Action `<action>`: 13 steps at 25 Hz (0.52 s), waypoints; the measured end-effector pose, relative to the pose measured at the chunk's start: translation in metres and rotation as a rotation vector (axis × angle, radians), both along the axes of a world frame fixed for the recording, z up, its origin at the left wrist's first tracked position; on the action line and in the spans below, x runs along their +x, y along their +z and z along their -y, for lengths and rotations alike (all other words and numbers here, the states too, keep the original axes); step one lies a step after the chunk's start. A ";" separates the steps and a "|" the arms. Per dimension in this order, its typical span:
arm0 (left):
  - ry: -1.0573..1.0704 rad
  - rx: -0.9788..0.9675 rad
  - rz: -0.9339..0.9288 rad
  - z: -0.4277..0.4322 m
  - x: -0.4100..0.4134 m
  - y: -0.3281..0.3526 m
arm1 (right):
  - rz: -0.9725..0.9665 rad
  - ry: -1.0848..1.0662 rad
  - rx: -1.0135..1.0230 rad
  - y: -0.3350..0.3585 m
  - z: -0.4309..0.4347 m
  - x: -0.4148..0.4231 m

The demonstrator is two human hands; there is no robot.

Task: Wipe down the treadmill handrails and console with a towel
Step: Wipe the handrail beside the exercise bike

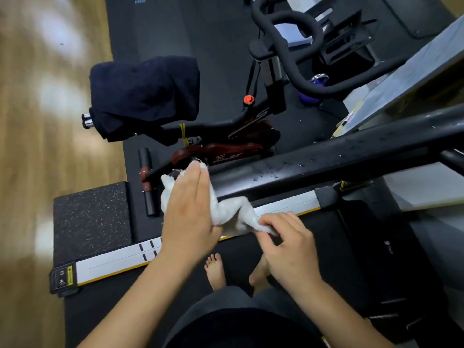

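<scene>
A white towel (pixel 232 209) is draped over the near end of the treadmill's black left handrail (pixel 326 164), which carries small water drops. My left hand (pixel 188 209) lies flat on the towel with straight fingers and presses it onto the rail's end. My right hand (pixel 283 242) pinches the towel's loose tail just below the rail. The console is out of view.
A spin bike (pixel 226 144) with a dark towel (pixel 145 94) over its saddle stands just beyond the handrail. The treadmill's silver side rail (pixel 118 262) runs under my hands. My bare feet (pixel 216 272) stand on the belt. A speckled rubber block (pixel 93 217) lies left; the wood floor is further left.
</scene>
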State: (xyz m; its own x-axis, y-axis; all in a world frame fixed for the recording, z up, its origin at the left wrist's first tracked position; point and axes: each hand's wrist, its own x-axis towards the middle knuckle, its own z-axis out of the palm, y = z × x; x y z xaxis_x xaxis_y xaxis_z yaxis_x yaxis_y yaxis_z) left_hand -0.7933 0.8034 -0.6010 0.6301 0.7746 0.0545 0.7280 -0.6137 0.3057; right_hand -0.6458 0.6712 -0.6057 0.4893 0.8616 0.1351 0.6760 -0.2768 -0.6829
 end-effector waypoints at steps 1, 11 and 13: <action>-0.046 -0.008 -0.008 0.000 0.019 0.001 | -0.023 -0.017 0.004 -0.001 0.002 0.000; -0.280 0.030 0.089 0.036 0.035 0.006 | 0.015 -0.226 -0.065 0.008 0.043 0.065; -0.217 0.045 0.019 0.041 0.020 0.003 | 0.043 -0.176 -0.022 0.012 0.045 0.061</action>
